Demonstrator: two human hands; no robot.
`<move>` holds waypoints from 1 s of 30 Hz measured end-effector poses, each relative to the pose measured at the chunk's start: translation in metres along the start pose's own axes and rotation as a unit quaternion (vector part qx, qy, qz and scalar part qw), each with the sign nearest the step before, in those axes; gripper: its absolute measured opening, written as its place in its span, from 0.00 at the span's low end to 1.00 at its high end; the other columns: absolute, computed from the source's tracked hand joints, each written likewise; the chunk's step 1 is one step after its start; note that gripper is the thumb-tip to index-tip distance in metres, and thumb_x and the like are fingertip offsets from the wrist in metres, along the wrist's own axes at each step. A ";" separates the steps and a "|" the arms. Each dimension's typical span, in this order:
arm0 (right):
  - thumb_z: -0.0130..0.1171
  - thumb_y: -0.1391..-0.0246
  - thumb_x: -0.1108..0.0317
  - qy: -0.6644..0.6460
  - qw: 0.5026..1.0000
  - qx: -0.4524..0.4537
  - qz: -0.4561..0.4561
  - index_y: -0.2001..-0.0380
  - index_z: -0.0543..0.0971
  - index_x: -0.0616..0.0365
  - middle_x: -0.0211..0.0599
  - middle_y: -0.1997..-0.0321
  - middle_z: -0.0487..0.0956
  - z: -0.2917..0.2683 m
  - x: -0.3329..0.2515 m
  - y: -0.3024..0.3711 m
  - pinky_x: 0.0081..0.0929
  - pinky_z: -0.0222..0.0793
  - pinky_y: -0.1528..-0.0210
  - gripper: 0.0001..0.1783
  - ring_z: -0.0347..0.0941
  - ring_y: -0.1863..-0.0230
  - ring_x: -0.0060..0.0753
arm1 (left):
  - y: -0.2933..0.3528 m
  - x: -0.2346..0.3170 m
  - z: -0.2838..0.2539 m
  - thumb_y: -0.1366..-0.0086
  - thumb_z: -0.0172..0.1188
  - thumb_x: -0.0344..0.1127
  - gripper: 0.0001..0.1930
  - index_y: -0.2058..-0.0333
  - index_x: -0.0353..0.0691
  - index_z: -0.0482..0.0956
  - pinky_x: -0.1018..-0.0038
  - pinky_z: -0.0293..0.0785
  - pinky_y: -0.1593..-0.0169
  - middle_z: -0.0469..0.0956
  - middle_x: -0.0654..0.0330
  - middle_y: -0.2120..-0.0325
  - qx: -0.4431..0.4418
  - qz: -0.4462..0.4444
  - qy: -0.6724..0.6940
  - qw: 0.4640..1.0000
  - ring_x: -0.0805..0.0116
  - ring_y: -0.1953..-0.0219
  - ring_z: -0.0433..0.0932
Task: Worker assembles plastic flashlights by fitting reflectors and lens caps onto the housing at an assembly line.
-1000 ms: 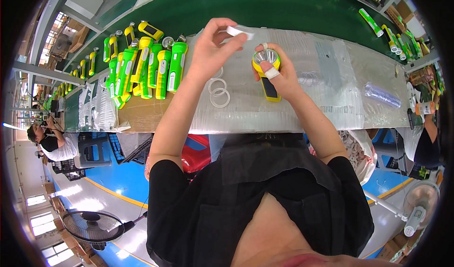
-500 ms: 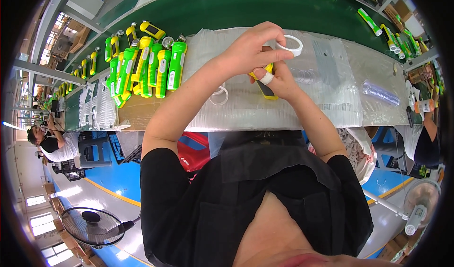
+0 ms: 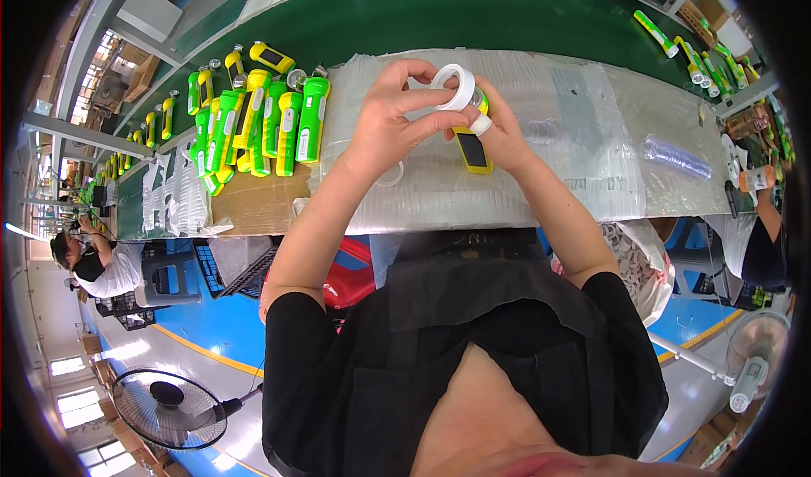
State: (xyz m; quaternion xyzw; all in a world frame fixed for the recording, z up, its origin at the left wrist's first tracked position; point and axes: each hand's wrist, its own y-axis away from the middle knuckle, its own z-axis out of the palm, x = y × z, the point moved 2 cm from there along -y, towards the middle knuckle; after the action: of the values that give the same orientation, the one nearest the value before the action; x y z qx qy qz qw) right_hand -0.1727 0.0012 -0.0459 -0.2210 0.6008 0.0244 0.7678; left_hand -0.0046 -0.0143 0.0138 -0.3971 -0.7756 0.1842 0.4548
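Hands (image 3: 439,118) pinch white ring (image 3: 454,86) (yellow torch (image 3: 473,149) beneath) — green torches (image 3: 262,122) left.

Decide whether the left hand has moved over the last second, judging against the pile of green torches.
Yes. The left hand with its white ring moved right, away from the green torches, to the yellow torch.

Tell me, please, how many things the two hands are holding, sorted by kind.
White ring, in the left hand: 1
Yellow flashlight, in the right hand: 1
Total: 2
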 end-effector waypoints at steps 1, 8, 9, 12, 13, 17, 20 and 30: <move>0.53 0.39 0.55 -0.018 1.000 -0.015 0.020 0.40 0.61 0.57 0.38 0.55 0.74 -0.001 0.000 0.001 0.26 0.71 0.57 0.29 0.74 0.60 0.28 | -0.001 0.000 -0.001 0.56 0.74 0.38 0.16 0.65 0.48 0.86 0.71 0.72 0.59 0.72 0.61 0.62 -0.010 0.009 -0.021 1.000 0.64 0.60 0.71; 0.58 0.41 0.59 0.050 0.992 0.064 -0.099 0.39 0.63 0.55 0.38 0.46 0.71 -0.013 -0.023 -0.001 0.28 0.68 0.46 0.29 0.71 0.47 0.33 | -0.011 0.012 0.000 0.56 0.74 0.39 0.15 0.65 0.49 0.86 0.69 0.72 0.57 0.72 0.61 0.63 -0.050 0.011 -0.025 0.998 0.63 0.59 0.72; 0.61 0.43 0.61 0.118 0.986 0.022 -0.115 0.41 0.66 0.55 0.37 0.47 0.72 -0.019 -0.032 -0.001 0.28 0.69 0.47 0.28 0.72 0.48 0.32 | -0.013 0.013 0.001 0.55 0.74 0.40 0.16 0.65 0.50 0.85 0.68 0.72 0.57 0.73 0.61 0.63 -0.056 0.024 -0.032 0.998 0.62 0.59 0.72; 0.66 0.49 0.63 0.286 0.947 -0.047 -0.139 0.43 0.70 0.54 0.36 0.46 0.73 -0.051 -0.054 0.003 0.29 0.68 0.46 0.29 0.72 0.47 0.31 | -0.016 0.017 0.006 0.54 0.73 0.40 0.17 0.62 0.50 0.84 0.67 0.73 0.56 0.73 0.60 0.62 -0.069 0.054 -0.053 0.995 0.61 0.58 0.73; 0.68 0.52 0.64 0.380 0.910 -0.078 -0.148 0.43 0.71 0.54 0.37 0.44 0.73 -0.055 -0.063 0.001 0.30 0.67 0.44 0.31 0.72 0.46 0.31 | -0.015 0.018 0.007 0.54 0.73 0.40 0.19 0.60 0.50 0.82 0.67 0.73 0.56 0.74 0.59 0.61 -0.076 0.069 -0.071 0.992 0.59 0.57 0.74; 0.67 0.53 0.63 0.464 0.858 -0.188 -0.114 0.53 0.75 0.58 0.36 0.65 0.75 -0.048 -0.106 -0.015 0.28 0.69 0.63 0.24 0.70 0.66 0.32 | -0.012 0.020 0.028 0.52 0.72 0.40 0.20 0.59 0.48 0.77 0.66 0.73 0.56 0.76 0.57 0.59 -0.054 0.061 -0.062 0.995 0.58 0.57 0.75; 0.66 0.55 0.61 0.529 0.802 -0.271 -0.070 0.60 0.77 0.60 0.37 0.70 0.71 -0.040 -0.127 -0.032 0.30 0.66 0.68 0.20 0.69 0.69 0.36 | -0.010 0.018 0.041 0.51 0.73 0.36 0.21 0.60 0.44 0.74 0.70 0.74 0.54 0.79 0.61 0.58 -0.130 -0.068 0.028 0.989 0.61 0.57 0.78; 0.67 0.57 0.57 0.643 0.732 -0.223 0.040 0.69 0.76 0.62 0.39 0.74 0.73 -0.038 -0.119 -0.035 0.30 0.66 0.72 0.19 0.71 0.73 0.35 | -0.016 0.017 0.053 0.50 0.73 0.36 0.19 0.61 0.42 0.75 0.72 0.74 0.58 0.80 0.63 0.66 -0.079 -0.086 0.032 0.993 0.66 0.63 0.79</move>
State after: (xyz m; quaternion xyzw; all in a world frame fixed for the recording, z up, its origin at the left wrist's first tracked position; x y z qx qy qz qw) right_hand -0.2296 -0.0173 0.0692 -0.3246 0.9367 0.0399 0.1254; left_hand -0.0620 -0.0068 0.0067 -0.3693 -0.8040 0.0696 0.4608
